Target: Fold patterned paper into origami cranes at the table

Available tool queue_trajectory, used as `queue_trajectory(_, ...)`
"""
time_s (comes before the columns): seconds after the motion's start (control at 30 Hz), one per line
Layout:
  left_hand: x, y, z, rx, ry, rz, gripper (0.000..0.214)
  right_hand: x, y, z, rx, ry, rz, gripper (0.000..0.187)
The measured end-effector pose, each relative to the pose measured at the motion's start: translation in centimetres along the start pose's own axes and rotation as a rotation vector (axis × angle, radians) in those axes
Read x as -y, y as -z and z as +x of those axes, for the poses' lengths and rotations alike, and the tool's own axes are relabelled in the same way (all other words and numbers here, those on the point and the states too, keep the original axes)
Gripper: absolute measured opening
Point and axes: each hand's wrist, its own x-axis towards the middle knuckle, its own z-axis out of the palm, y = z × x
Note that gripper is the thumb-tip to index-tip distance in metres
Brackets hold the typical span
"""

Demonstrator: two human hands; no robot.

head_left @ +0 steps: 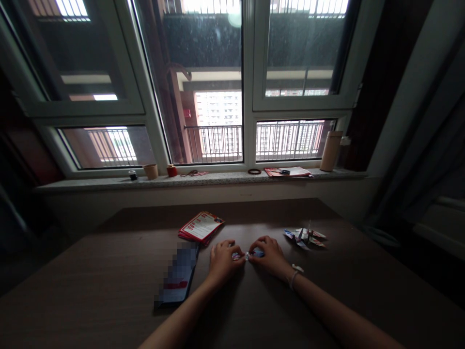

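Observation:
Low over the brown table, my left hand (224, 261) and my right hand (268, 257) face each other with fingertips nearly meeting. Between them is a small, light-coloured piece of folded paper (247, 256), pinched from both sides. Bluish and printed parts of it show beneath the fingers, but its full shape is hidden. A band circles my right wrist. To the right lies a small group of folded paper pieces (305, 237) with printed colours and pointed ends. Beyond my left hand is a stack of red-bordered printed leaflets (202, 227).
A dark flat device (178, 278), partly pixelated, lies left of my left hand on the table (90, 286). On the windowsill (225, 178) stand a paper cup (151, 171), a red spool-like item (172, 170) and a tall beige bottle (331, 151). Scissors (284, 172) rest on papers there.

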Motion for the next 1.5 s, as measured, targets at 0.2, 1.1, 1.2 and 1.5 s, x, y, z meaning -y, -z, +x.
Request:
queue_trajectory(0.2,1.4,0.1,0.4,0.067,-0.031,-0.053,0.018,-0.8,0.3,0.3,0.08,0.02,0.009,0.022)
queue_trajectory(1.1,3.0,-0.7,-0.2,-0.029,-0.22,-0.035,0.022,-0.4,0.4,-1.1,-0.108,0.363,-0.043,0.028)
queue_trajectory(1.2,3.0,-0.7,-0.2,-0.041,-0.222,-0.042,0.021,-0.3,0.4,-1.0,-0.137,0.421,-0.107,0.019)
queue_trajectory(1.5,1.7,-0.3,-0.3,-0.1,-0.235,-0.105,0.02,-0.4,0.2,-0.9,-0.194,0.487,-0.068,0.012)
